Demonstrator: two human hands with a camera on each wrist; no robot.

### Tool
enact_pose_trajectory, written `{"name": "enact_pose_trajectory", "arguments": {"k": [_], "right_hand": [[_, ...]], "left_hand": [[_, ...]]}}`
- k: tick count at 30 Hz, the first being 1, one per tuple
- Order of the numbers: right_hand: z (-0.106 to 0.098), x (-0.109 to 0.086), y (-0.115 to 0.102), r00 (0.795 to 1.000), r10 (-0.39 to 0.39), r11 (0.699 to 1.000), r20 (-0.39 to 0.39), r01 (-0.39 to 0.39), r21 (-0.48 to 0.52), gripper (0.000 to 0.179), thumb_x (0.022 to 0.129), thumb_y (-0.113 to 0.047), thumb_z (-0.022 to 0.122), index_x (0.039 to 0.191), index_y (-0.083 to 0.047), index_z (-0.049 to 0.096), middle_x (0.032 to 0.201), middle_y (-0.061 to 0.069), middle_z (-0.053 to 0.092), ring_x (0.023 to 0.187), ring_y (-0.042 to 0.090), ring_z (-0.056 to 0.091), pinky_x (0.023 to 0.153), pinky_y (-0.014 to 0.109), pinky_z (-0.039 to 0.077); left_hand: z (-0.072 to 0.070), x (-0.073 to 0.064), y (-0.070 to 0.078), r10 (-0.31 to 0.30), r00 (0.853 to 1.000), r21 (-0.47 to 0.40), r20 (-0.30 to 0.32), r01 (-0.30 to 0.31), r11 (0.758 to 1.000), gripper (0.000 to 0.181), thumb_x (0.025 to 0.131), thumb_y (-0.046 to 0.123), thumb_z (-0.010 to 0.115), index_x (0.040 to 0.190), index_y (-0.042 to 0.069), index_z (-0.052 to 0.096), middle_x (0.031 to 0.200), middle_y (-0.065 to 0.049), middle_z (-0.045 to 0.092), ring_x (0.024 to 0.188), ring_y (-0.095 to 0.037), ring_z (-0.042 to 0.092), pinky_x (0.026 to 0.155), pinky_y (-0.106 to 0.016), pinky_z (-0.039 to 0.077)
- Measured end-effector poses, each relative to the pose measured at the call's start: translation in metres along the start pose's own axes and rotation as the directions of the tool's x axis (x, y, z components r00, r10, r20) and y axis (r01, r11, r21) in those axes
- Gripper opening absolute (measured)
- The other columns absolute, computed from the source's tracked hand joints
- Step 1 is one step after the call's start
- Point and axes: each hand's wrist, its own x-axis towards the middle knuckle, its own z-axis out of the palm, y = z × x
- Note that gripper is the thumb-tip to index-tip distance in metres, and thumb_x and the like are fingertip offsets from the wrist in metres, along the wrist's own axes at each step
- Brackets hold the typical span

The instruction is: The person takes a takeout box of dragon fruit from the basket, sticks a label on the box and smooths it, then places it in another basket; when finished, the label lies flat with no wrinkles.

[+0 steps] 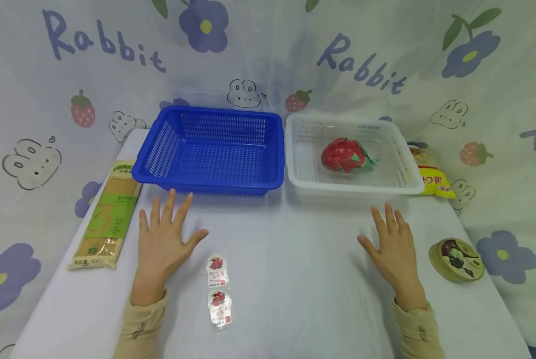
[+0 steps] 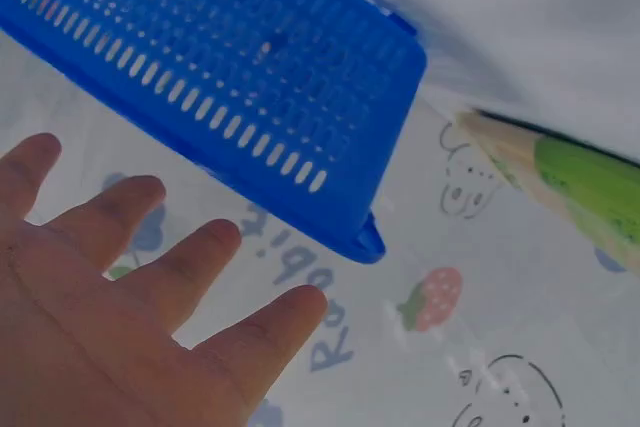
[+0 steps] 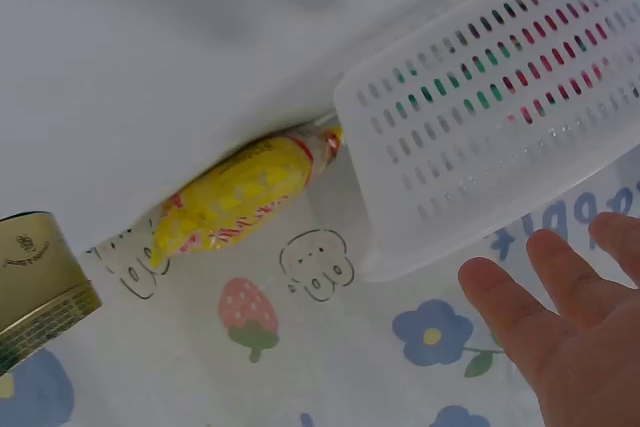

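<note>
My left hand (image 1: 162, 249) has its fingers spread, holding nothing, just in front of the blue basket (image 1: 208, 187). To its left lies a long pack of noodles (image 1: 108, 214) with a green label. Two clear packets with dragon fruit stickers (image 1: 219, 294) lie to its right. My right hand (image 1: 393, 249), also with fingers extended and nothing in it, is in front of the white basket (image 1: 357, 187). Inside that basket sits a red dragon fruit (image 1: 343, 155) with green tips, in clear wrapping. A round gold tin (image 1: 457, 260) stands right of the right hand.
A yellow snack bag (image 1: 435, 182) lies against the white basket's right side, partly hidden by it. Both baskets stand side by side at the back of the white-covered table (image 1: 294, 279). A patterned curtain (image 1: 268, 50) hangs behind.
</note>
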Motion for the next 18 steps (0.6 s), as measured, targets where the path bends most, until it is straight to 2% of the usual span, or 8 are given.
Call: {"name": "enact_pose_trajectory", "arguments": {"k": [3,8,11,18], "right_hand": [[-0.001,0.008,-0.003,0.999,0.022,1.0,0.033,-0.022,-0.002,0.076,0.096,-0.058,0.046,0.155,-0.016,0.023,0.16,0.023,0.019,0.144,0.049,0.019,0.109,0.07,0.02],[0.002,0.019,-0.007,0.996,0.063,0.998,0.056,-0.064,0.01,0.077,0.096,-0.058,0.044,0.155,-0.013,0.022,0.16,0.023,0.015,0.143,0.05,0.018,0.11,0.069,0.02],[0.005,0.026,-0.009,0.996,0.069,0.997,0.049,-0.07,0.015,0.078,0.096,-0.058,0.044,0.155,-0.013,0.022,0.16,0.024,0.014,0.143,0.051,0.017,0.111,0.067,0.019],[0.011,0.036,-0.008,0.995,0.088,0.996,0.041,-0.088,0.004,0.078,0.097,-0.059,0.043,0.154,-0.011,0.023,0.16,0.025,0.014,0.142,0.053,0.018,0.112,0.065,0.019]], "left_hand": [[-0.002,0.008,0.007,0.016,0.999,-0.027,0.032,-0.015,1.0,0.082,0.087,0.071,0.048,0.153,0.027,0.028,0.16,-0.016,0.023,0.146,-0.047,0.017,0.112,-0.072,0.012],[-0.004,0.03,0.028,0.083,0.992,-0.062,0.091,-0.078,0.995,0.082,0.087,0.067,0.051,0.154,0.026,0.026,0.161,-0.015,0.02,0.148,-0.045,0.013,0.114,-0.069,0.01],[-0.004,0.045,0.049,0.132,0.983,-0.073,0.129,-0.124,0.99,0.082,0.088,0.067,0.051,0.155,0.027,0.024,0.162,-0.012,0.018,0.149,-0.042,0.011,0.116,-0.068,0.009],[0.002,0.082,0.111,0.249,0.949,-0.166,0.192,-0.219,0.962,0.08,0.091,0.065,0.048,0.156,0.03,0.018,0.164,-0.007,0.014,0.152,-0.034,0.008,0.118,-0.063,0.009]]}}
